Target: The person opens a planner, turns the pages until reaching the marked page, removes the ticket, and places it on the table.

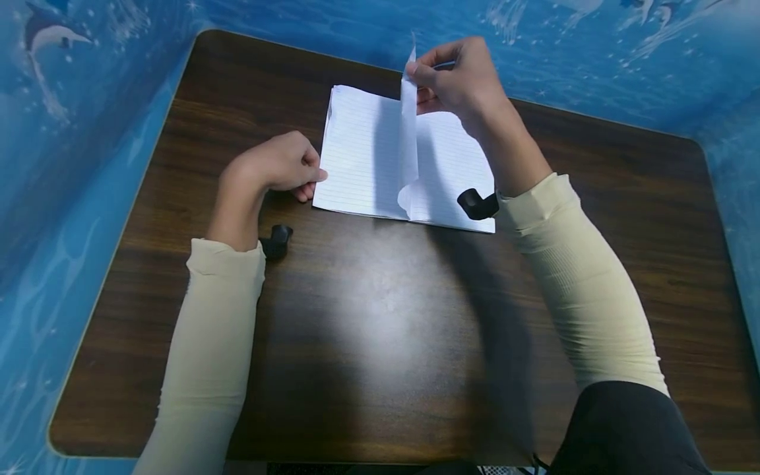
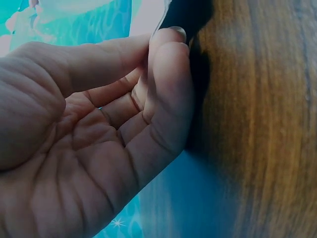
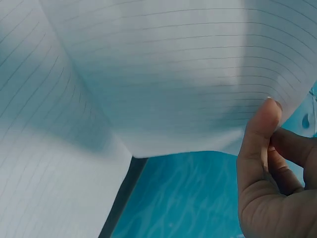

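An open notebook [image 1: 356,152] with lined white pages lies on the dark wooden table. One of its pages [image 1: 409,132] stands upright near the spine, lifted off the rest. My right hand [image 1: 457,79] pinches that page near its far outer corner; in the right wrist view the thumb presses on the lined sheet [image 3: 163,89]. At the notebook's left edge my left hand [image 1: 282,165] pinches the lower-left border between thumb and fingers. The left wrist view shows these fingertips [image 2: 171,59] meeting at a thin paper edge, close to the tabletop.
The wooden table [image 1: 380,343] has a glossy surface and rounded corners. Blue sea-patterned walls [image 1: 332,33] border its back and sides. Black wrist cameras [image 1: 475,204] stick out from both pale sleeves [image 1: 220,330]. A dark garment shows at the lower right.
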A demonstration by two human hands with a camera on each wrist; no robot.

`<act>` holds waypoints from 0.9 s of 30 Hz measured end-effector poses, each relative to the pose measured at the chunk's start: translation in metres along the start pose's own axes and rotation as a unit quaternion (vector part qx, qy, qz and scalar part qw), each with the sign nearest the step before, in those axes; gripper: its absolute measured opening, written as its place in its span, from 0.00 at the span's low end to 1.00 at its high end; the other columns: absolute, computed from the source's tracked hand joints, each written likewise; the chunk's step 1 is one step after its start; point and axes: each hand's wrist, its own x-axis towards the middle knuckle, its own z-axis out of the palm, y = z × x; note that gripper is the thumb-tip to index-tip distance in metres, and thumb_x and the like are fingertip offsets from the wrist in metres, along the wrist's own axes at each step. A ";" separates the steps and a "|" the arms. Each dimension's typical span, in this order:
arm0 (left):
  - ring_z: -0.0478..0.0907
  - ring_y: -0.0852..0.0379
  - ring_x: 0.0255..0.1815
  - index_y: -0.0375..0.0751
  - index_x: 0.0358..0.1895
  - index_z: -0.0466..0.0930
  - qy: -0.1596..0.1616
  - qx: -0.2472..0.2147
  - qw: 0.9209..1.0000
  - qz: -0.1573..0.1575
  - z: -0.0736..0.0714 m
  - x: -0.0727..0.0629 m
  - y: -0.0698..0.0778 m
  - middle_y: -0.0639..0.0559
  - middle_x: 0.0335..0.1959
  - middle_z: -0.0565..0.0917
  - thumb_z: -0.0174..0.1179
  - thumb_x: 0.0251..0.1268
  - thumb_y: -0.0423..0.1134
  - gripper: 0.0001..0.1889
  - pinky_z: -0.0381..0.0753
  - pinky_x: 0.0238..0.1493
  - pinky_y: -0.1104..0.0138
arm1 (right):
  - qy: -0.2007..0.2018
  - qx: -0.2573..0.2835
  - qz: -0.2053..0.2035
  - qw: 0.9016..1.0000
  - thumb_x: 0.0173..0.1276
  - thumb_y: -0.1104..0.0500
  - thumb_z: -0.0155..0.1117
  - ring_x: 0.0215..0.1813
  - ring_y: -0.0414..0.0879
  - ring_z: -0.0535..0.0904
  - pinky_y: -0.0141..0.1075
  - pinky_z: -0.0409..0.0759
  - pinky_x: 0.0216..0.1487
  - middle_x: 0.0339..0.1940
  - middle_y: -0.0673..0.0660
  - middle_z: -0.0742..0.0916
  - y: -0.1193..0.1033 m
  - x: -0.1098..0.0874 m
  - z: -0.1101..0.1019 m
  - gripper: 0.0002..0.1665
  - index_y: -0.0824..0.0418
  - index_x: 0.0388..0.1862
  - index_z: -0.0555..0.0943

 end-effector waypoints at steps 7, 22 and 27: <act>0.79 0.56 0.27 0.31 0.38 0.84 0.000 0.004 1.000 -0.001 0.001 0.000 0.005 0.49 0.24 0.83 0.56 0.85 0.38 0.15 0.78 0.40 0.62 | -0.019 0.008 0.011 1.000 0.77 0.60 0.68 0.32 0.44 0.86 0.31 0.89 0.39 0.36 0.55 0.86 -0.004 0.007 0.023 0.13 0.69 0.51 0.87; 0.80 0.57 0.28 0.32 0.41 0.83 -0.019 -0.003 1.000 -0.015 0.003 -0.001 0.011 0.50 0.25 0.82 0.51 0.87 0.36 0.15 0.80 0.39 0.65 | -0.077 -0.105 0.083 0.988 0.79 0.61 0.67 0.26 0.43 0.91 0.32 0.89 0.41 0.23 0.54 0.91 0.008 0.030 0.092 0.13 0.68 0.54 0.90; 0.80 0.58 0.27 0.31 0.39 0.82 -0.017 0.004 1.000 -0.004 0.004 -0.002 0.013 0.50 0.24 0.82 0.45 0.87 0.34 0.17 0.80 0.38 0.65 | -0.087 -0.098 0.134 0.982 0.78 0.62 0.67 0.27 0.44 0.92 0.32 0.89 0.39 0.27 0.58 0.93 0.014 0.034 0.098 0.13 0.66 0.56 0.88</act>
